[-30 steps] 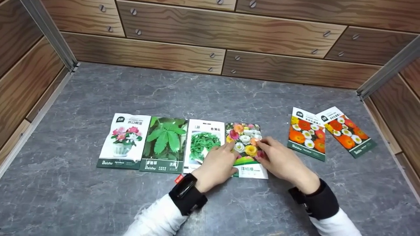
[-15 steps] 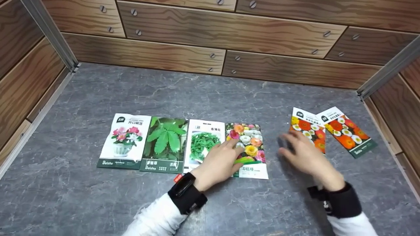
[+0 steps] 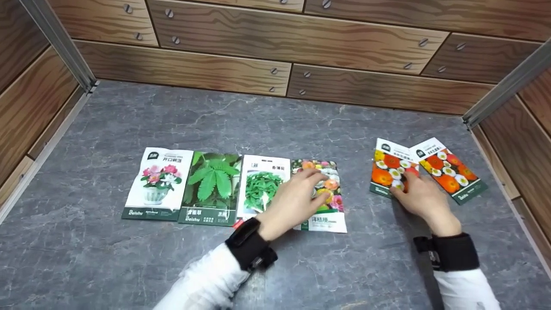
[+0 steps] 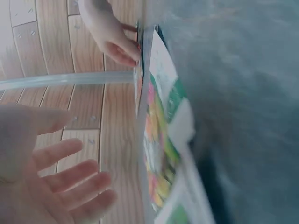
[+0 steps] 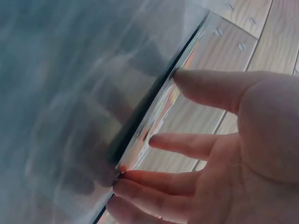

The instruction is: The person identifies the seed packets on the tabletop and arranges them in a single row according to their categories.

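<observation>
Several seed packets lie face up on the grey marbled surface. My left hand, fingers relaxed, hovers over the packet with mixed-colour flowers; in the left wrist view a gap shows between the fingers and the packet. My right hand rests on the lower right part of an orange-and-white poppy seed packet. The right wrist view has its thumb and fingertips against the packet, fingers fairly straight. The hand covers the packet's lower right corner.
A second poppy packet lies slanted just right of the first, their top corners meeting. Left of the mixed-flower packet, in a row, are a green-leaf herb packet, a fern-leaf packet and a potted-flower packet. Wood-patterned walls enclose the surface.
My right hand has left the mixed-flower packet and gone right onto the nearer poppy packet. My left hand has lifted off the mixed-flower packet. The view has shifted slightly.
</observation>
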### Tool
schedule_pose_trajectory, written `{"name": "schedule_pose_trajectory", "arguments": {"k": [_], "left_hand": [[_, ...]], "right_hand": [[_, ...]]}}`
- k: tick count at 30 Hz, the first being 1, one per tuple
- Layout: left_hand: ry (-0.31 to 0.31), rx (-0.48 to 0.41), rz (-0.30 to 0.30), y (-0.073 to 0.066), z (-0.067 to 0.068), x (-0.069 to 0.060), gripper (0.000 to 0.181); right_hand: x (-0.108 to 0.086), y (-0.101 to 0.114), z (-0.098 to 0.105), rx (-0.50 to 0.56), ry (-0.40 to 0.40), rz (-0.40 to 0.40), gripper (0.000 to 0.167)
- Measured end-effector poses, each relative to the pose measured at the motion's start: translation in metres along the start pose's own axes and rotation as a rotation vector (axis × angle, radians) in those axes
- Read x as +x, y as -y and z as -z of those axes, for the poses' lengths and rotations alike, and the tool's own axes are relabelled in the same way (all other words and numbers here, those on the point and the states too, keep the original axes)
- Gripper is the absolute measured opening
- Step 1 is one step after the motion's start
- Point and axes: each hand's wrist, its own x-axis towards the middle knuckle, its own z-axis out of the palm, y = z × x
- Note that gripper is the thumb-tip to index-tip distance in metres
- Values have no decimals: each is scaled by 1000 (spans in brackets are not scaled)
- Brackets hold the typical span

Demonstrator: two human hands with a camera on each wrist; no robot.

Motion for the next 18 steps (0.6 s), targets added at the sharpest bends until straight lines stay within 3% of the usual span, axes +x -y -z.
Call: {"name": "schedule_pose_trajectory", "arguments": {"k": [7, 14, 18], "left_hand": [[133, 84, -14, -27, -19, 37, 37], [220, 298, 37, -45, -51, 68, 24], [279, 436, -18, -54, -62, 76, 22]], "right_hand": [[8, 19, 7, 3, 76, -8, 76], [13, 29, 8, 54, 92, -16, 83], [16, 27, 9, 90, 81, -17, 88]]}}
